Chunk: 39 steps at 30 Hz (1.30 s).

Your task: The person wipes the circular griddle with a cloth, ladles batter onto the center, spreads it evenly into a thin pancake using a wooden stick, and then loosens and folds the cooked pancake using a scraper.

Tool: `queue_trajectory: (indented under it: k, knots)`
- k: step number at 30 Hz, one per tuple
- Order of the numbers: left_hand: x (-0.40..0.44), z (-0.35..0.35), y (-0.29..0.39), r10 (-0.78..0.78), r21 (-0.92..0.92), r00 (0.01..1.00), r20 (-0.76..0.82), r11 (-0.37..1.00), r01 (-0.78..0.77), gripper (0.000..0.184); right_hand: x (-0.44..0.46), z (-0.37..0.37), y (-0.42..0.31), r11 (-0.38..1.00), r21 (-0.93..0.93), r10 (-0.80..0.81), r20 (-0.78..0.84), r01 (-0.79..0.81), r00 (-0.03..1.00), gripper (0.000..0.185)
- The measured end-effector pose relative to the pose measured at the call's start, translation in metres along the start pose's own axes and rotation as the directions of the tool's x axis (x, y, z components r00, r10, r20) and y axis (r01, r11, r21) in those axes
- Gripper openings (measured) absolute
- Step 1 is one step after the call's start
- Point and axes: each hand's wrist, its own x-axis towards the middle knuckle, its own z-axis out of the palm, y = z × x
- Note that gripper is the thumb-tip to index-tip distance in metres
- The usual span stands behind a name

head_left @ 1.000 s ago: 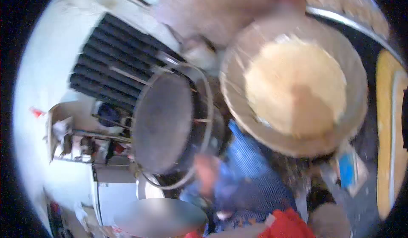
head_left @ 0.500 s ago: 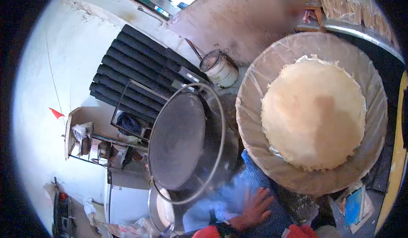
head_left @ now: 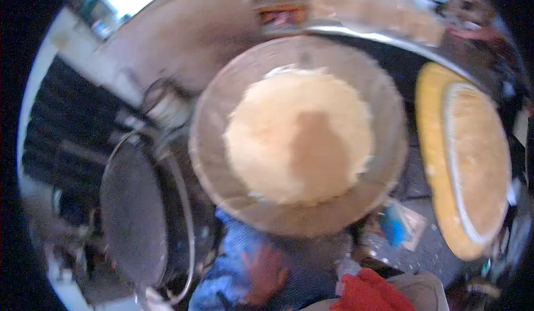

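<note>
Blue cloth (head_left: 306, 272) is lying at the lower middle, just below a wide lined basket (head_left: 311, 221). Against the cloth, the left hand (head_left: 266, 275) is showing blurred, fingers spreading in a wide grip; the right grip is hiding out of view, its state impossible to tell. The basket is holding a round pale sheet (head_left: 272, 133). Leftward, a dark pan (head_left: 135, 216) is standing; rightward, a yellow slab (head_left: 435, 144) is showing.

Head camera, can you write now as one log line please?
left hand: open, near blue cloth | wide basin: holds pale round layer, partly shadowed | dark round pan: at basin's left | image: blurry
</note>
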Motion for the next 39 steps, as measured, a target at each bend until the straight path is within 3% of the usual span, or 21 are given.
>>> queue_trajectory:
  k: [2, 3, 5, 13, 19, 21, 23, 24, 25, 26, 27, 28, 29, 30, 31, 33, 34, 35, 36, 37, 39]
  knots:
    - [-0.007, 0.031, -0.01, 0.119, 0.04, 0.961, -0.249, 0.993, -0.112, 0.051, -0.025, -0.009, 0.003, 0.998, 0.04, 0.05, -0.017, -0.049, 0.999, 0.048]
    - [-0.009, 0.04, -0.012, 0.193, 0.035, 0.944, -0.267, 0.981, -0.191, 0.051, -0.037, -0.016, 0.001, 0.997, 0.059, 0.06, -0.035, -0.057, 0.998, 0.048]
    - [-0.009, 0.049, -0.018, 0.16, 0.008, 0.889, -0.43, 0.985, -0.173, 0.046, -0.054, -0.018, -0.001, 0.991, 0.1, 0.095, -0.064, -0.089, 0.993, 0.049]
    - [-0.028, 0.061, -0.041, 0.187, -0.082, 0.785, -0.59, 0.954, -0.289, 0.039, -0.125, -0.043, -0.055, 0.984, 0.177, 0.037, -0.221, 0.003, 0.975, 0.052]
    - [-0.07, 0.042, -0.059, 0.096, -0.112, 0.79, -0.605, 0.973, -0.204, 0.037, -0.218, -0.1, -0.16, 0.954, 0.045, -0.249, -0.426, 0.296, 0.87, 0.055]
    - [-0.089, 0.046, -0.071, 0.026, -0.17, 0.796, -0.605, 0.972, -0.162, 0.037, -0.261, -0.126, -0.208, 0.904, -0.092, -0.401, -0.519, 0.417, 0.755, 0.056]
    - [-0.11, 0.058, -0.085, -0.059, -0.317, 0.62, -0.783, 0.894, -0.316, 0.039, -0.295, -0.158, -0.265, 0.774, -0.352, -0.618, -0.6, 0.526, 0.509, 0.057]
    - [-0.125, 0.058, -0.091, -0.085, -0.333, 0.618, -0.781, 0.895, -0.297, 0.039, -0.326, -0.168, -0.315, 0.801, -0.127, -0.521, -0.629, 0.585, 0.578, 0.061]
    - [-0.143, 0.052, -0.098, -0.092, -0.328, 0.622, -0.778, 0.903, -0.277, 0.04, -0.317, -0.178, -0.34, 0.73, -0.303, -0.624, -0.662, 0.613, 0.416, 0.063]
    - [-0.157, 0.048, -0.104, -0.1, -0.323, 0.627, -0.773, 0.912, -0.253, 0.041, -0.325, -0.18, -0.378, 0.716, -0.262, -0.624, -0.654, 0.647, 0.427, 0.061]
    - [-0.169, 0.048, -0.11, -0.134, -0.341, 0.626, -0.768, 0.913, -0.223, 0.041, -0.322, -0.18, -0.413, 0.559, -0.532, -0.77, -0.617, 0.636, 0.16, 0.054]
    - [-0.183, 0.048, -0.114, -0.137, -0.299, 0.557, -0.819, 0.93, -0.211, 0.04, -0.306, -0.174, -0.445, 0.393, -0.669, -0.852, -0.523, 0.631, -0.024, 0.054]
    - [-0.203, 0.048, -0.117, -0.149, -0.267, 0.496, -0.856, 0.947, -0.177, 0.039, -0.301, -0.167, -0.478, 0.297, -0.702, -0.907, -0.419, 0.648, -0.037, 0.054]
    - [-0.217, 0.04, -0.123, -0.28, -0.443, 0.602, -0.748, 0.886, -0.139, 0.035, -0.288, -0.152, -0.511, 0.134, -0.774, -0.937, -0.303, 0.619, -0.176, 0.052]
    - [-0.23, 0.035, -0.124, -0.344, -0.5, 0.606, -0.717, 0.86, -0.103, 0.036, -0.285, -0.135, -0.548, 0.093, -0.733, -0.976, -0.202, 0.674, -0.085, 0.05]
    - [-0.256, 0.026, -0.122, -0.478, -0.593, 0.575, -0.664, 0.805, -0.015, 0.036, -0.255, -0.071, -0.603, -0.095, -0.765, -0.964, -0.089, 0.637, -0.25, 0.046]
    - [-0.265, 0.022, -0.119, -0.531, -0.623, 0.54, -0.653, 0.782, 0.016, 0.034, -0.229, -0.038, -0.635, -0.054, -0.723, -0.988, 0.137, 0.688, 0.066, 0.043]
    - [-0.275, 0.02, -0.116, -0.615, -0.665, 0.508, -0.603, 0.739, 0.105, 0.034, -0.204, -0.001, -0.658, -0.068, -0.666, -0.95, 0.271, 0.743, 0.156, 0.041]
    - [-0.279, 0.02, -0.115, -0.629, -0.675, 0.495, -0.599, 0.73, 0.111, 0.03, -0.174, 0.039, -0.674, -0.074, -0.577, -0.937, 0.32, 0.814, 0.142, 0.038]
    - [-0.285, 0.022, -0.116, -0.63, -0.675, 0.482, -0.608, 0.731, 0.103, 0.028, -0.128, 0.08, -0.678, -0.077, -0.428, -0.969, 0.247, 0.9, 0.034, 0.035]
    - [-0.303, 0.026, -0.114, -0.682, -0.701, 0.447, -0.579, 0.696, 0.156, 0.026, -0.11, 0.107, -0.694, 0.175, -0.57, -0.933, 0.165, 0.803, 0.32, 0.035]
